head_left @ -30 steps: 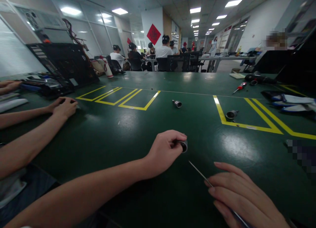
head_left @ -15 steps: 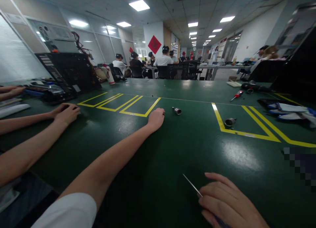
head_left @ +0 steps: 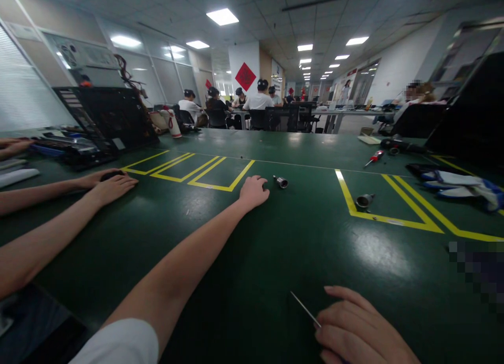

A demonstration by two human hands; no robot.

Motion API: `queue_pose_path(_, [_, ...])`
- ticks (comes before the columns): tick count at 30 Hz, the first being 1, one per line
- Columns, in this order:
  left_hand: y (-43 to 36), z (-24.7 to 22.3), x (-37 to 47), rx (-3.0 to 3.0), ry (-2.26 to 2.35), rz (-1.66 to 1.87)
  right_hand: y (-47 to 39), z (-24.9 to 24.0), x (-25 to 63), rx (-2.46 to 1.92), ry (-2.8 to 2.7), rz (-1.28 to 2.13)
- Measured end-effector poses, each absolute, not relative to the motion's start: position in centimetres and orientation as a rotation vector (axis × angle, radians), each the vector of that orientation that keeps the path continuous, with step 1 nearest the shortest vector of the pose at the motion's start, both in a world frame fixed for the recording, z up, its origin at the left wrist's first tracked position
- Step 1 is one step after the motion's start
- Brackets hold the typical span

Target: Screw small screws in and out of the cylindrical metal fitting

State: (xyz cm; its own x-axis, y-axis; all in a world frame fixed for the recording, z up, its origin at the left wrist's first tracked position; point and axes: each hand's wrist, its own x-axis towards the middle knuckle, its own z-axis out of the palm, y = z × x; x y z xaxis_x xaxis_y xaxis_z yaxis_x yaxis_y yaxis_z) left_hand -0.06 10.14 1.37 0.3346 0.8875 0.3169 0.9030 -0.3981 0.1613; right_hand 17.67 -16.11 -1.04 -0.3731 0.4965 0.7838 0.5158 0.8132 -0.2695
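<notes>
Our left hand (head_left: 254,191) is out over the green table (head_left: 220,238), and just to the right of its fingers, slightly toward the far side, lies a socket-like metal piece (head_left: 281,182). We see a narrow gap between the two. The piece lies on its side, its long axis slanting, with the slim stem toward the far left, on our left hand's side, and the wide open mouth toward the near right. Our left hand is much the nearer of the two; our right hand (head_left: 358,327) is well apart, at the near right. The left fingers are bent, backs toward us, and we cannot tell whether they close on anything, because the palm is hidden. Our right hand is closed around a slim-shafted tool (head_left: 305,308), whose bare shaft points to the far left, roughly toward our left hand; most of the handle is covered by our fingers. A second metal piece (head_left: 365,200) lies farther right, within the yellow tape outline (head_left: 352,204), its mouth facing left and its stem to the right. Beyond it is a red-handled screwdriver (head_left: 376,156), and a co-worker's hands (head_left: 114,188) are on the table at the left.
</notes>
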Motion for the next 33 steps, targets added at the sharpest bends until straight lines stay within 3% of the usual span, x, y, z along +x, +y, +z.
queue_pose_path(7, [6.7, 2.6, -1.6, -2.82, -1.53, -0.392, -15.8, 2.8, 19.0, -0.822, -2.258, 0.119])
queue_pose_path(13, [0.1, 3.4, -1.9, -3.164, -1.261, -0.356, -16.0, 3.1, 20.1, -1.257, -1.857, 0.62])
queue_pose_path(17, [-2.7, 3.5, -1.2, -3.412, -1.108, -0.588, -15.8, 3.6, 21.0, -1.359, -1.548, 0.869])
queue_pose_path(25, [-3.8, 2.7, 0.1, -3.63, -1.332, -0.78, -14.5, 5.4, 19.6, -1.363, -1.705, 0.663])
queue_pose_path(33, [-2.9, 1.7, 1.6, -3.452, -0.916, -0.736, -14.0, 4.6, 18.2, -1.238, -1.966, 0.431])
